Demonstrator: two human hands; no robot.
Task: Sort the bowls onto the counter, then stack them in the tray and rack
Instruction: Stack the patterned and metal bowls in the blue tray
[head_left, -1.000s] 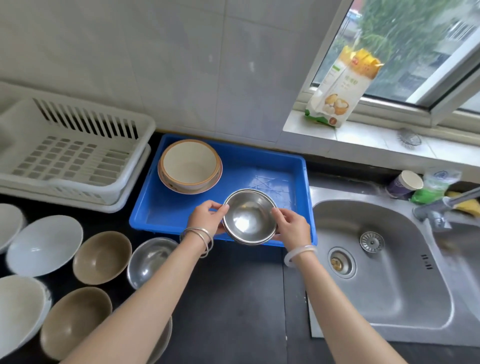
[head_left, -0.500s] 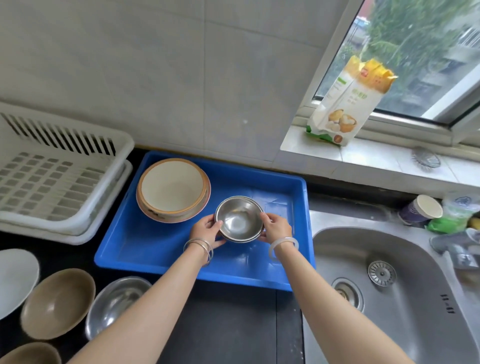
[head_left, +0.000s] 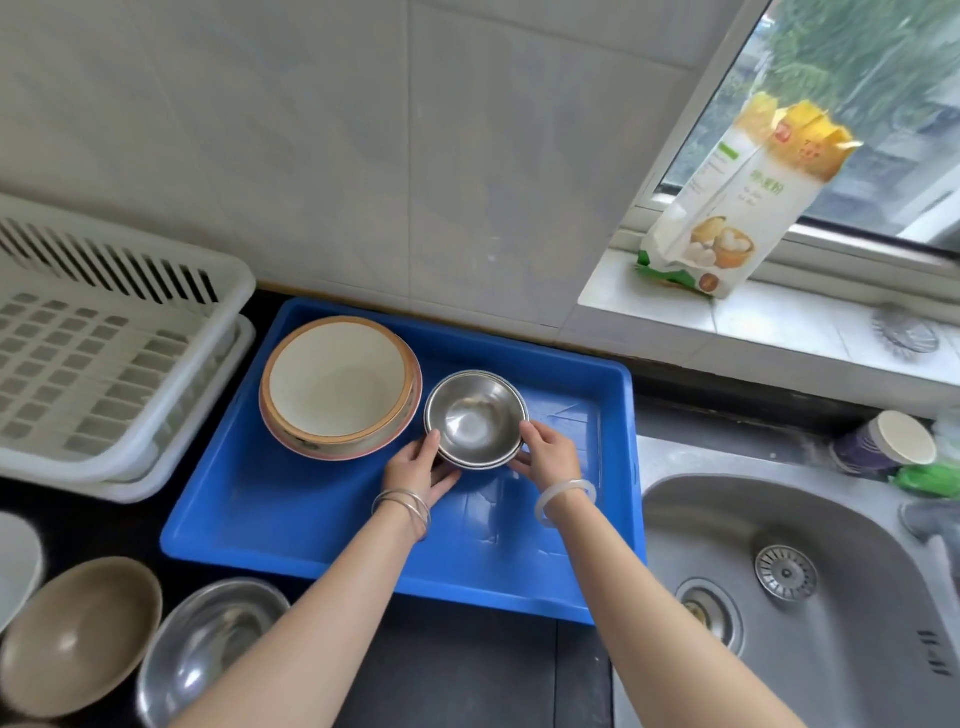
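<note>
A small stack of steel bowls sits low in the blue tray, just right of a stack of cream bowls with orange rims. My left hand grips the steel stack's near-left rim and my right hand grips its near-right rim. On the black counter at lower left stand a tan bowl, a larger steel bowl and the edge of a white bowl. The white dish rack stands left of the tray.
A steel sink lies right of the tray. A flour bag leans on the windowsill. A paper cup and a green item sit behind the sink. The tiled wall runs behind the tray.
Both hands carried the steel bowls forward from the tray's near edge and lowered them into the tray beside the cream stack. The view shifted closer.
</note>
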